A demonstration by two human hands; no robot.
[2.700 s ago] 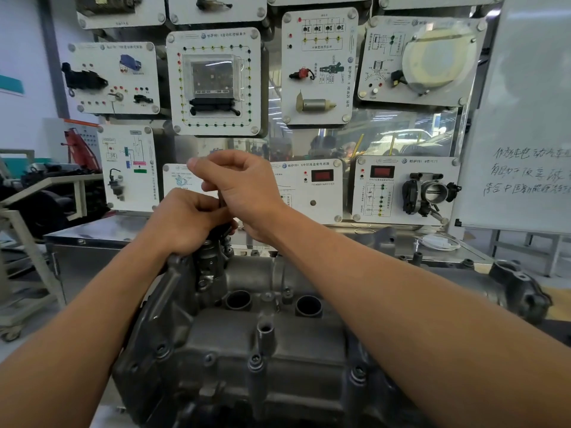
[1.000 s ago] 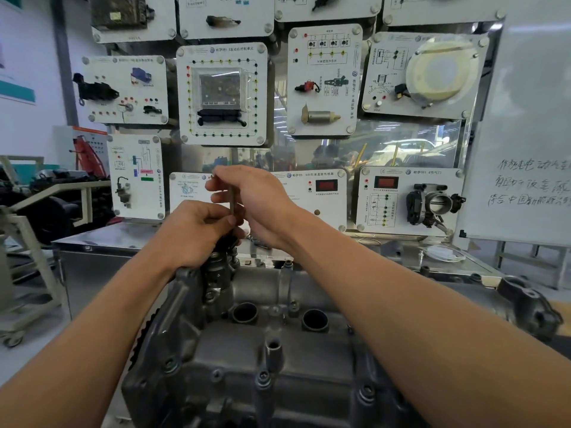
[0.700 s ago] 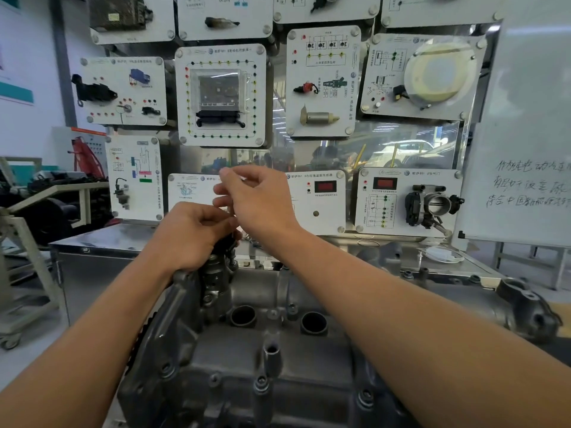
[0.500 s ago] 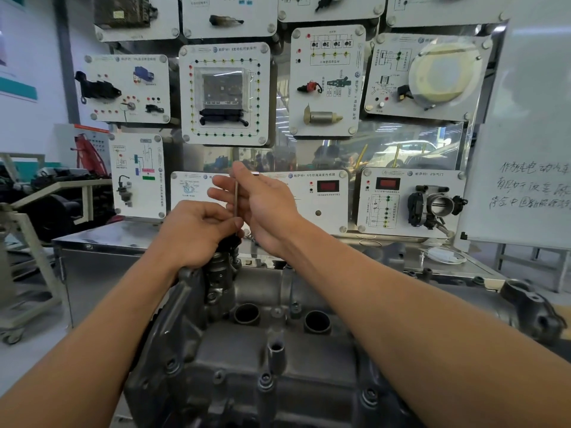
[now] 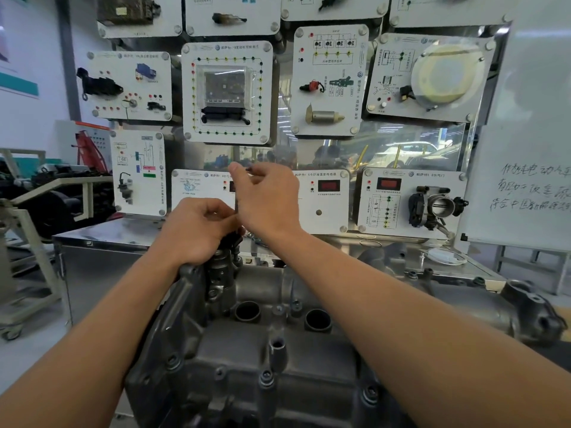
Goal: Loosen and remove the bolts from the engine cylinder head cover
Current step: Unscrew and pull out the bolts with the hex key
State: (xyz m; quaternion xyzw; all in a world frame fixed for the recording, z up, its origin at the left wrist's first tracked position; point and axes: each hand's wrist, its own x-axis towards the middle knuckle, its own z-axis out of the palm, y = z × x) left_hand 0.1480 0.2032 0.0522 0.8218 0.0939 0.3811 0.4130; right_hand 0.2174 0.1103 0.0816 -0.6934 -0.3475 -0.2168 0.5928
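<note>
The grey engine cylinder head cover (image 5: pixel 265 350) fills the lower middle of the head view, with several bolts still seated along its near edge, such as one bolt (image 5: pixel 266 379). At its far left end, my left hand (image 5: pixel 197 230) curls around the lower shaft of a thin L-shaped hex key (image 5: pixel 236 208) just above the dark fitting there. My right hand (image 5: pixel 268 199) sits above and to the right, pinching the key's upper bent arm, whose dark tip pokes out by the fingers. The key's foot and the bolt under it are hidden.
Two round plug wells (image 5: pixel 247 311) open in the cover's middle. A wall of white training panels (image 5: pixel 227 92) stands close behind the engine, over a steel bench top (image 5: pixel 102 233). A whiteboard (image 5: pixel 531 149) is at right, a metal cart frame (image 5: pixel 34 230) at left.
My right hand has kept shifting its hold round the key's top, fingers lifting and closing again, while my left hand stayed on the shaft. The camera has shifted slightly.
</note>
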